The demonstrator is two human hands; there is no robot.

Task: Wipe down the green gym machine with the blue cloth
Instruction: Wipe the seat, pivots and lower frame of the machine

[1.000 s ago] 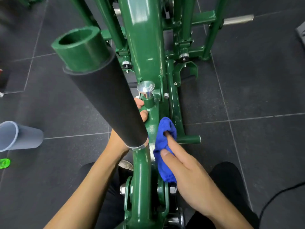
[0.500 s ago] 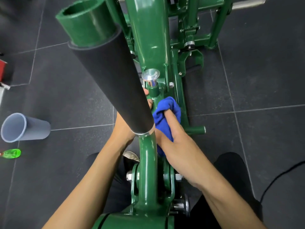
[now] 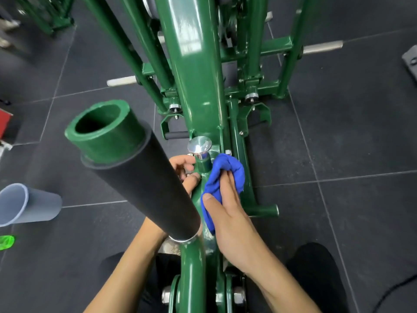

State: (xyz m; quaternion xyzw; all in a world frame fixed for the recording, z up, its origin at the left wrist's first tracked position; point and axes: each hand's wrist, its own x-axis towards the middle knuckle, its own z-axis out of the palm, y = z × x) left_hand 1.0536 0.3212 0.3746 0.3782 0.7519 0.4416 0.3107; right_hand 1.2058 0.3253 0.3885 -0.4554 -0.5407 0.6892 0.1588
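Head view: right hand point(image 3: 234, 224) with blue cloth point(image 3: 228, 170) beside knob point(image 3: 199, 144)

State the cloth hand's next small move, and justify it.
Probably slide the blue cloth around the post under the silver knob: the right hand holds it against the green frame beside that post; the left hand grips its other side.

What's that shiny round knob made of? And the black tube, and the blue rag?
The knob looks like polished metal: silvery and mirror-bright. The black tube seems foam or rubber padding: matte, no glare; which one is unclear. The blue rag looks like soft fabric: it bunches into folds under the right hand.
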